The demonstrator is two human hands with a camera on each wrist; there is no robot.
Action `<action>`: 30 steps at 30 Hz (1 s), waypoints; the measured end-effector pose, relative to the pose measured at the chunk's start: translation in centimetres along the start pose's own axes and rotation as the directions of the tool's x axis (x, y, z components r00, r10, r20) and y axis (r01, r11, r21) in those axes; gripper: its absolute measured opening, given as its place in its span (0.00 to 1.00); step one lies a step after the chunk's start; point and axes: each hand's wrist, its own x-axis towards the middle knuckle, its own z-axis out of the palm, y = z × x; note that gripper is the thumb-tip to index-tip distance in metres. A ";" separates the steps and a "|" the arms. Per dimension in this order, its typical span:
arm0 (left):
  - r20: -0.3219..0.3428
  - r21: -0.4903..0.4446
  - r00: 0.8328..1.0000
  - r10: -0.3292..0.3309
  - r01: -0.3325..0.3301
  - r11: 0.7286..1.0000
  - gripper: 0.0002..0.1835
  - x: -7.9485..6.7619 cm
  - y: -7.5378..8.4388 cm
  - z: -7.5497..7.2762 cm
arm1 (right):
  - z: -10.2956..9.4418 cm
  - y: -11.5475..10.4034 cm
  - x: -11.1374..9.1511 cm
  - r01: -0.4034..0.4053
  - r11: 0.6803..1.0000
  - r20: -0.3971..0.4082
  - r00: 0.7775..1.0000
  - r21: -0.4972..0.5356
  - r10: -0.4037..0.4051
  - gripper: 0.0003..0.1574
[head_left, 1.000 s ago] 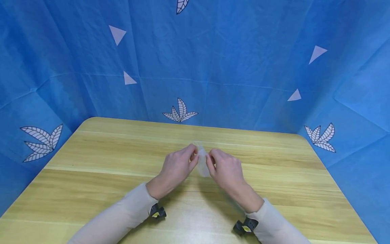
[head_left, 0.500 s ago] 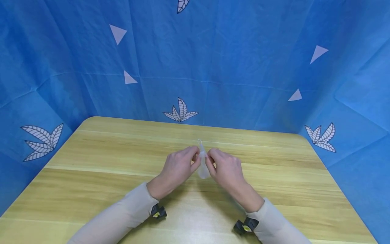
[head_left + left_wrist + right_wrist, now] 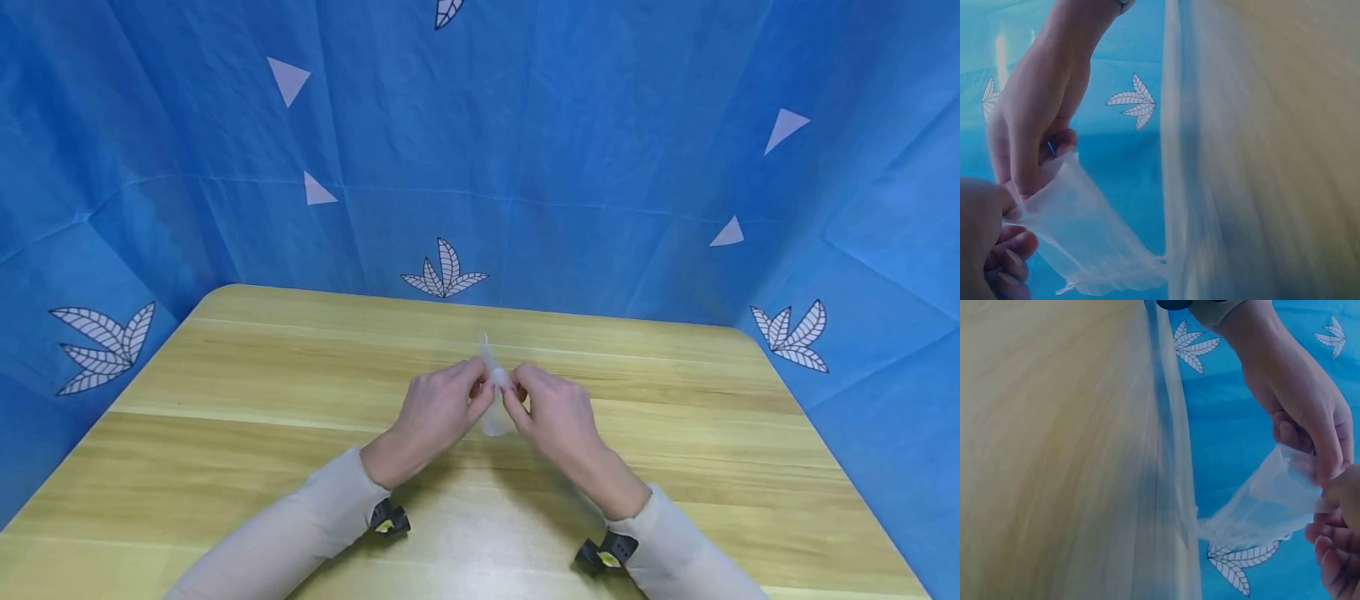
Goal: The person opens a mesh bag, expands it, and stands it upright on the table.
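Note:
Between my two hands, over the middle of the wooden table, is a small translucent white pouch (image 3: 492,423). My left hand (image 3: 438,408) pinches its left side between thumb and curled fingers. From the other side my right hand (image 3: 558,412) pinches it too, with both sets of fingertips close together. A thin, pale end with a small loop sticks out past the fingers toward the back of the table. In the left wrist view the sheer pouch (image 3: 1100,240) spreads out from the fingertips, with short string-like bits at its far corners. The fingers hide part of its gathered middle.
The wooden table (image 3: 225,367) has rounded back corners. A blue curtain (image 3: 585,167) with white leaf and triangle prints hangs behind it and along both sides. Dark wrist cameras are strapped at both light sleeves (image 3: 300,517).
The pouch has turned edge-on and looks narrower than a second ago. Its looped end now leans left, and my right fingertips have shifted slightly left. My left hand stays nearly still.

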 end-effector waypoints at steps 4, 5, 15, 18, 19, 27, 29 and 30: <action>0.033 0.011 0.999 -0.008 0.007 1.000 0.08 0.1 0.0 0.0 | -0.2 0.0 0.1 -0.046 0.999 0.003 0.999 0.010 0.046 0.08; 0.041 0.015 0.999 -0.011 0.010 1.000 0.08 0.1 0.0 0.0 | -0.2 0.0 0.1 -0.058 0.998 0.003 0.998 0.014 0.058 0.08; 0.065 -0.011 0.998 -0.026 0.026 1.000 0.07 0.1 -0.1 -0.1 | -0.3 0.2 0.2 -0.118 0.993 0.032 0.993 0.011 0.117 0.07; 0.065 -0.011 0.998 -0.011 0.011 1.000 0.10 0.0 -0.1 -0.1 | -0.3 0.2 0.2 -0.102 0.995 0.033 0.994 0.002 0.102 0.08; 0.065 -0.009 0.998 -0.004 0.005 1.000 0.11 0.0 -0.1 -0.1 | -0.3 0.2 0.2 -0.090 0.996 0.031 0.995 0.000 0.090 0.08; 0.064 -0.029 0.998 0.004 -0.002 1.000 0.12 -0.1 0.0 0.0 | -0.3 0.2 0.2 -0.057 0.998 -0.015 0.998 0.000 0.057 0.07; 0.073 -0.035 0.997 0.008 -0.005 0.999 0.11 -0.1 0.1 0.1 | -0.3 0.2 0.2 -0.066 0.998 -0.013 0.998 0.006 0.066 0.07; 0.077 -0.039 0.997 0.009 -0.006 0.999 0.11 -0.2 0.1 0.1 | -0.3 0.2 0.2 -0.073 0.997 -0.010 0.997 0.011 0.073 0.07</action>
